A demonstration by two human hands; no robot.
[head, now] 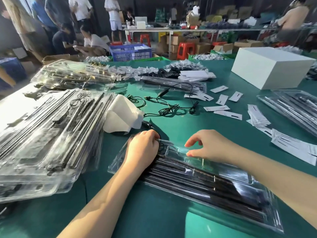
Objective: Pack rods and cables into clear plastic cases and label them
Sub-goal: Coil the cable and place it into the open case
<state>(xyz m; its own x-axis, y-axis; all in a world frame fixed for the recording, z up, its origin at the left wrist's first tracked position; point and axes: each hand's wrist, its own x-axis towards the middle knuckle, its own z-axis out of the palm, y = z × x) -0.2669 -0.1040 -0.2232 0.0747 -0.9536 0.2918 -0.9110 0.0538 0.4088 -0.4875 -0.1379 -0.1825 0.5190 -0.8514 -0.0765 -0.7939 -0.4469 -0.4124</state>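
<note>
A clear plastic case [267, 219] lies diagonally on the green table in front of me, with dark rods [188, 177] lined up inside. My left hand [143, 148] rests on the case's far end, its fingers curled over a coiled black cable [162, 146] tucked there. My right hand [207, 146] hovers at the case's upper edge, thumb and fingertips touching the clear lid. Loose black cables [171, 107] sprawl on the table beyond the case. White labels [221, 100] lie scattered to the right.
A tall pile of packed clear cases [48, 138] fills the left. White foam pieces [122, 114] sit beside it. More cases [291, 107] and label stacks [295, 146] lie right; a white box [267, 66] stands at the back right. People and crates are beyond the table.
</note>
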